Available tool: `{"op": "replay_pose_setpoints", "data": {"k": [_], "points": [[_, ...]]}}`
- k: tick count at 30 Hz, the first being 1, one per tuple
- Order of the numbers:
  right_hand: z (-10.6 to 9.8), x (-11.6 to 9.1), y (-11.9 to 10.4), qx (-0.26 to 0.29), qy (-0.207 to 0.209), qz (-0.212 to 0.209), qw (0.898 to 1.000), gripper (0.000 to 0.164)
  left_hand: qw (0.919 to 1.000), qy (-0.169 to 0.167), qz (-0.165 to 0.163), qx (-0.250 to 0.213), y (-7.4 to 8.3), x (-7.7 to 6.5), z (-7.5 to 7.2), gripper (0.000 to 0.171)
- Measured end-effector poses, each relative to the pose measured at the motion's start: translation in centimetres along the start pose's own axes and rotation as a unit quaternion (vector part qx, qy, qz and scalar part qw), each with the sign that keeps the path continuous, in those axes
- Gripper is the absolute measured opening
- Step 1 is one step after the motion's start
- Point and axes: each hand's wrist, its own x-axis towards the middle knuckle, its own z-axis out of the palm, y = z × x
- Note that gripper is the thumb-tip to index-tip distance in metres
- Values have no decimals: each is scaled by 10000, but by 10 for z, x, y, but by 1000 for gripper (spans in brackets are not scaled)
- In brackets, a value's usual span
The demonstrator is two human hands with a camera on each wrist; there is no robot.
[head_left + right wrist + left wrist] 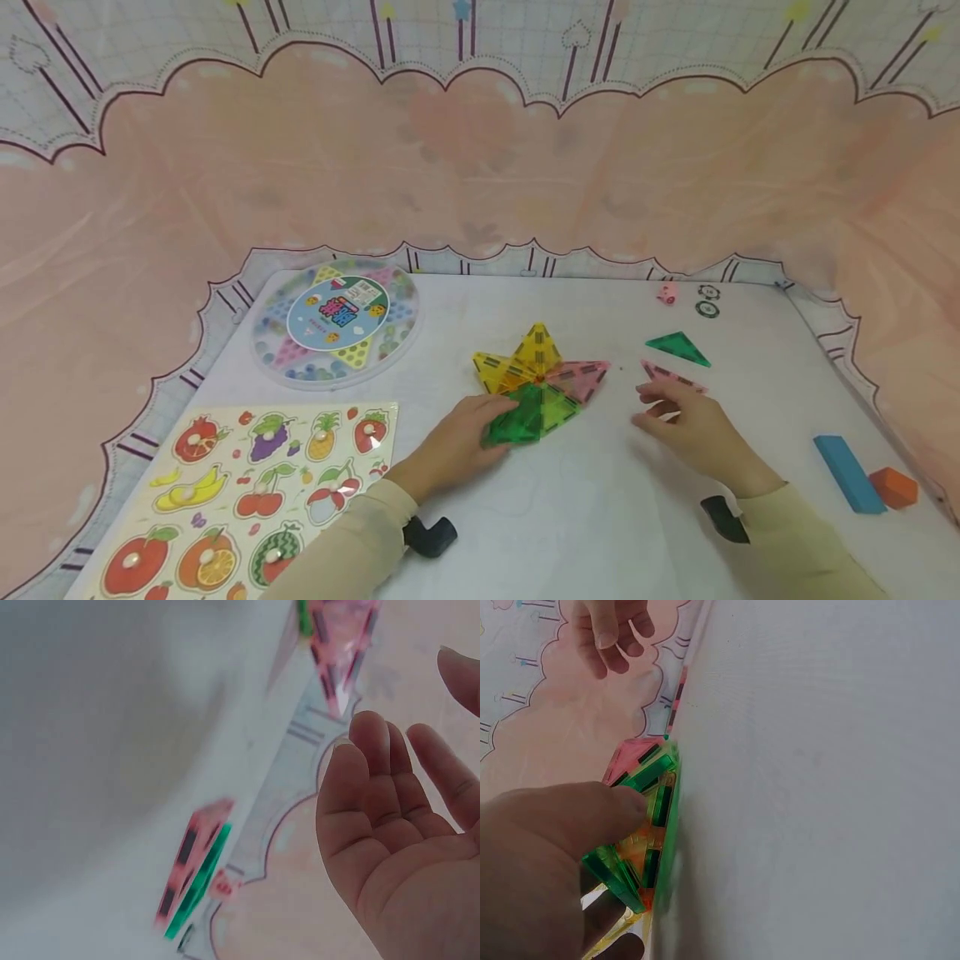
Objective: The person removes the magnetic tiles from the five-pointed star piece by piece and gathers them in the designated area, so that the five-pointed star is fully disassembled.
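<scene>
A star-like build of translucent magnetic tiles, with yellow (pixel 537 350), pink (pixel 581 379) and green parts, sits mid-table. At its near left side my left hand (pixel 468 437) pinches a dark green magnetic tile (pixel 517 421). The left wrist view has the thumb (pixel 619 810) on the tile's edge and other fingers beyond it, partly hidden. My right hand (pixel 693 429) hovers right of the build, fingers loosely bent and holding nothing. Just behind it a pink triangular tile (pixel 678 377) lies partly covered by the hand in the head view, with a green triangular tile (pixel 678 348) farther back.
A round marble board game (pixel 337 379) lies at the back left, a fruit puzzle board (pixel 232 446) at the front left. Blue (pixel 850 473) and orange (pixel 894 487) blocks lie near the right edge. Small round pieces (pixel 707 309) and a pink die-like piece (pixel 667 292) sit at the back right.
</scene>
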Motion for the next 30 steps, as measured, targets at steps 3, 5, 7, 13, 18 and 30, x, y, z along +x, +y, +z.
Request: {"op": "replay_pose_setpoints", "data": {"k": [3,5,7,13,18,30], "points": [[11,1,-10,62,17,-297,9995,50,10000,-65,-7,-34,1,0,-3,51],[19,3,-16,111,-29,-405,9991,49,9999,-97,-6,-62,1,0,-4,50],[26,5,-22,136,-74,-456,9988,50,9999,-121,4,-63,0,-1,-5,50],[40,13,-38,34,-155,-708,9974,54,9996,-246,-29,-118,-1,-2,-7,49],[53,21,-49,-40,-219,-1040,9943,56,9995,-288,-64,-143,-2,-2,-7,49],[76,35,-66,-75,-411,-947,9946,57,9988,-266,-213,-364,-4,-2,-7,48]]}}
